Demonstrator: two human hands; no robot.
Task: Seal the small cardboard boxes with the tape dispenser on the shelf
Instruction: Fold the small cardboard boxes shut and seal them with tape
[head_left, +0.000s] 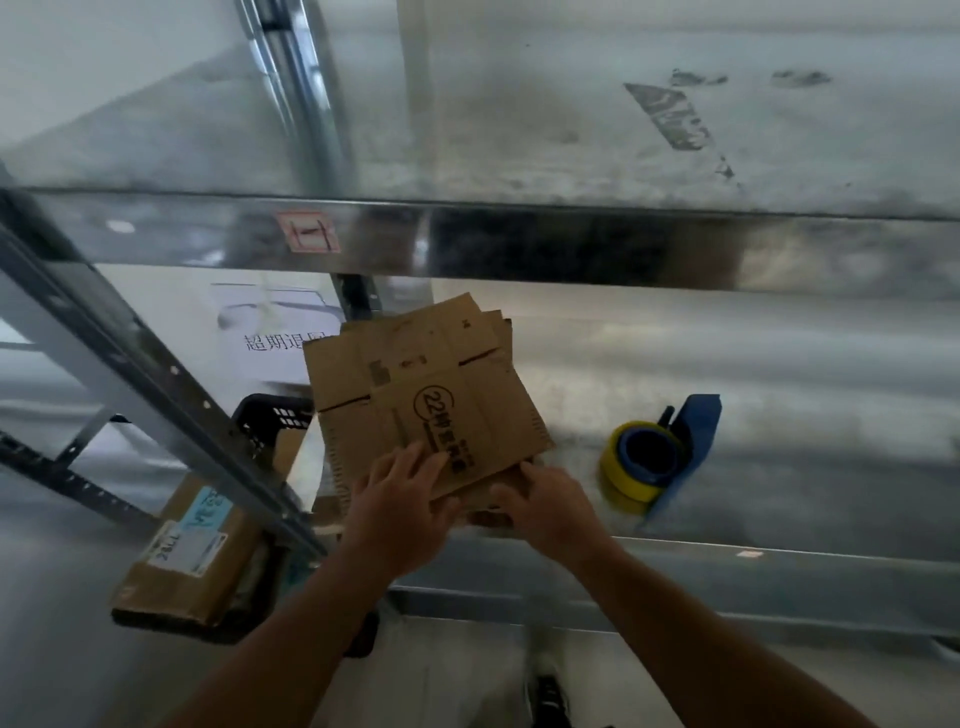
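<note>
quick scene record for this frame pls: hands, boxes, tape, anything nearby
setting: metal shelf
boxes: stack of flattened cardboard boxes lying on the shelf; none assembled or taped
left hand: fingers straight, resting on the top sheet
right hand: grips the stack's near edge
tape dispenser: blue, with a yellow roll, on the shelf to the right of the stack, untouched
floor, left: black basket holding a labelled parcel
</note>
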